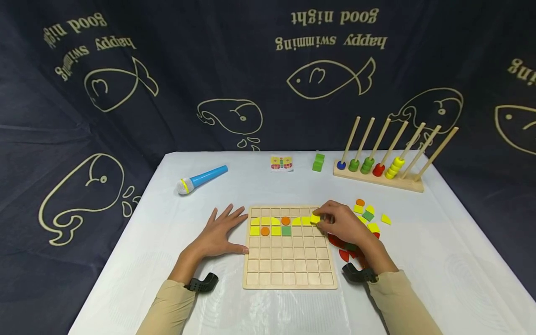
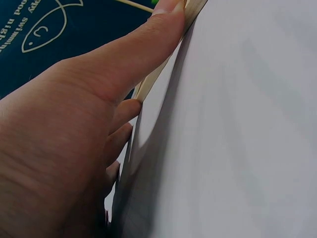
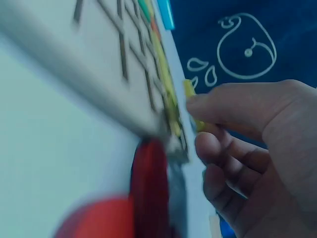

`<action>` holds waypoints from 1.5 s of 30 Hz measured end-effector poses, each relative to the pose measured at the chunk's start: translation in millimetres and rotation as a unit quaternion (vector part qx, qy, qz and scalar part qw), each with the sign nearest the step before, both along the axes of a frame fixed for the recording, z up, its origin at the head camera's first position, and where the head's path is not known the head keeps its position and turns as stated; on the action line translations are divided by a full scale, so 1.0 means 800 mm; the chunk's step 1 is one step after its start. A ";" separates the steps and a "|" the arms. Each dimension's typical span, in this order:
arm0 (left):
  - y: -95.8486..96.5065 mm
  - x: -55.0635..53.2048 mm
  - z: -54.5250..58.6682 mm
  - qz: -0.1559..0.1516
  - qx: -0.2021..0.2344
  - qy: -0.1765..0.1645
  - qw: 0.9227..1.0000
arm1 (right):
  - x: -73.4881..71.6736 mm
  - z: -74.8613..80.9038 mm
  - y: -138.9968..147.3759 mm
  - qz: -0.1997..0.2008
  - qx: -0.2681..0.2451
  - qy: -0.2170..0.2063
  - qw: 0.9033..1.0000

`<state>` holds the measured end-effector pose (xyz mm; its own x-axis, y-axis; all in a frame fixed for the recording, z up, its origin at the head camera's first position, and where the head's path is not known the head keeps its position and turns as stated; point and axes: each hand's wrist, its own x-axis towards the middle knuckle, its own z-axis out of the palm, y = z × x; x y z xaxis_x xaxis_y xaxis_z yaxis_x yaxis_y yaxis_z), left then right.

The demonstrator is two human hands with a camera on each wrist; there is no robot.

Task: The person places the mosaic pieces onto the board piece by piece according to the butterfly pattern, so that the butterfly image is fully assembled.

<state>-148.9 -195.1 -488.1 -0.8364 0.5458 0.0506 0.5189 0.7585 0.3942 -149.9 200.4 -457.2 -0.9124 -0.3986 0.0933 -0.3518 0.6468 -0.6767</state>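
A wooden grid board (image 1: 289,266) lies on the table, its upper rows partly filled with yellow, orange and green tiles. My left hand (image 1: 219,235) lies at the board's left side with fingers spread, thumb and fingertips at the edge; the left wrist view shows the thumb (image 2: 143,42) on the rim. Over the upper right cells, my right hand (image 1: 343,223) pinches a yellow tile (image 1: 315,219) between thumb and fingers. In the right wrist view that yellow tile (image 3: 188,88) stands out past the thumb, above the board's corner.
Loose yellow, green and orange tiles (image 1: 368,215) lie right of the board, with red pieces (image 1: 344,255) partly under the right forearm. Behind stand a peg stacker (image 1: 378,179), a green wavy block (image 1: 318,162), a butterfly card (image 1: 282,163) and a blue toy microphone (image 1: 203,179).
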 end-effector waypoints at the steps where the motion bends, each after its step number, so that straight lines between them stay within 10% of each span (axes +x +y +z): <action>1: 0.000 0.000 0.000 0.001 0.000 0.000 1.000 | 0.001 0.002 -0.005 0.010 0.002 0.000 1.000; 24: 0.000 0.000 0.003 0.004 -0.002 -0.007 1.000 | 0.009 -0.005 -0.057 0.096 0.036 0.051 0.993; 45: 0.000 0.001 0.000 0.004 0.003 -0.004 1.000 | 0.007 0.010 0.038 -0.047 0.020 0.032 0.998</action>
